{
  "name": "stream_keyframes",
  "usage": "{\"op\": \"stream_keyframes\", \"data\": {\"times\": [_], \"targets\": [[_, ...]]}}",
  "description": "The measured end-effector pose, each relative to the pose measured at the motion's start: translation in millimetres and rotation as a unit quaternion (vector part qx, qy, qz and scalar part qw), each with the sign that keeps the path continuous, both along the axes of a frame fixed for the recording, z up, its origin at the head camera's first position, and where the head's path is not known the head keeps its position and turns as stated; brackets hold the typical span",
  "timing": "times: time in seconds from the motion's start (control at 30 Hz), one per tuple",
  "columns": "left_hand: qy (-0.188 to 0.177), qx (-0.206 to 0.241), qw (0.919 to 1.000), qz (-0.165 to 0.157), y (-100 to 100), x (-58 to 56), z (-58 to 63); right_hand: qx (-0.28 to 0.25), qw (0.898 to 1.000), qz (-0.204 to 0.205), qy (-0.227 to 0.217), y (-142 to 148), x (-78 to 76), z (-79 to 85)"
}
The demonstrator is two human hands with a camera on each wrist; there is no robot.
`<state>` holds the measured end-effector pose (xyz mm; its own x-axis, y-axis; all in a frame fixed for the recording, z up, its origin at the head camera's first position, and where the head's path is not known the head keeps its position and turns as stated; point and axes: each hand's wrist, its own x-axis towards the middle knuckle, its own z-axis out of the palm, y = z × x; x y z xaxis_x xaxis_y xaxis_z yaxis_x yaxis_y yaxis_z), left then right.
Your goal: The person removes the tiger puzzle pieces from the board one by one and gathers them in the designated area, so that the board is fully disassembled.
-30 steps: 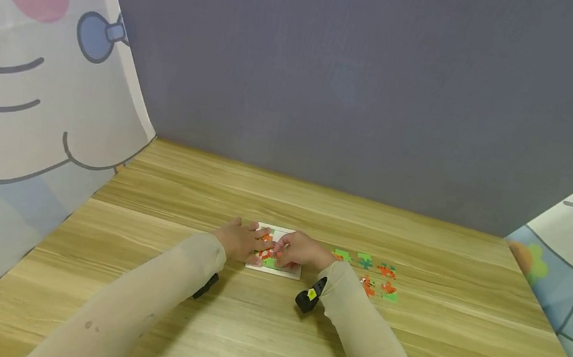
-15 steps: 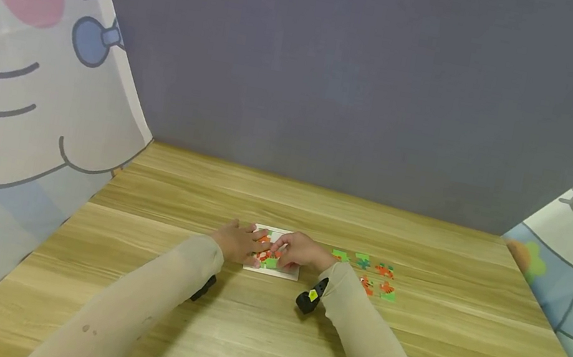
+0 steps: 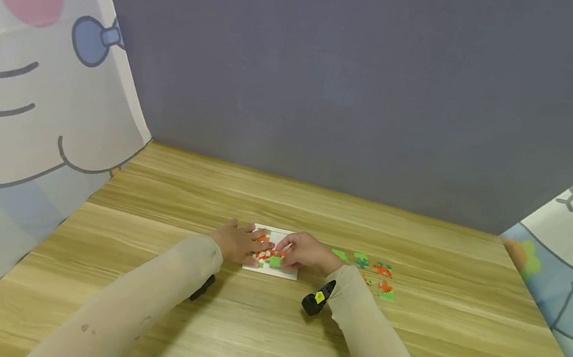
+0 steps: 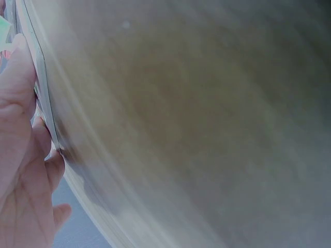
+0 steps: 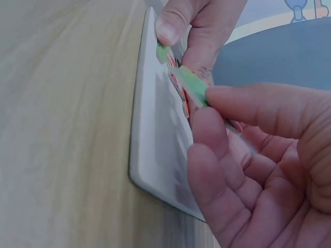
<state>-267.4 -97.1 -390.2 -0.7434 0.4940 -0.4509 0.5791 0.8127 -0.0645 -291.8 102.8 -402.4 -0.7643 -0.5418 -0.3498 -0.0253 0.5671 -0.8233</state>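
A white puzzle tray lies on the table between both hands. My left hand rests on its left side with fingers spread, over several fitted orange, red and green pieces. In the right wrist view the left thumb presses near a green piece at the tray's edge. My right hand pinches a green jigsaw piece between thumb and index finger, tilted close over the fitted pieces. The right part of the tray shows bare white. The left wrist view catches only part of the left hand at the tray's edge.
Several loose jigsaw pieces lie on the wooden table right of the tray, partly covered by the right sleeve. A grey wall stands at the back, with cartoon-printed panels on both sides.
My right wrist has turned and shifted slightly right, its fingers a little higher off the tray, and the green piece shows more. The right sleeve covers more of the loose pieces. The left hand stays put.
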Motion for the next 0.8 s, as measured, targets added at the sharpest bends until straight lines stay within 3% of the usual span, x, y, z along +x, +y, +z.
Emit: {"op": "stream_keyframes", "data": {"times": [0.23, 0.47, 0.8], "targets": [[0.003, -0.007, 0.9999, -0.006, 2, 1.4, 0.0, -0.052, 0.998, 0.004, -0.035, 11, 3.8, -0.8], [0.014, -0.032, 0.9993, -0.01, 5, 1.0, -2.0, -0.079, 0.996, 0.011, -0.028, 23, 6.0, -4.8], [0.004, -0.024, 0.9997, 0.003, 4, 2.7, -1.1, -0.121, 0.992, -0.006, -0.028, 40, 10.0, -5.8]]}}
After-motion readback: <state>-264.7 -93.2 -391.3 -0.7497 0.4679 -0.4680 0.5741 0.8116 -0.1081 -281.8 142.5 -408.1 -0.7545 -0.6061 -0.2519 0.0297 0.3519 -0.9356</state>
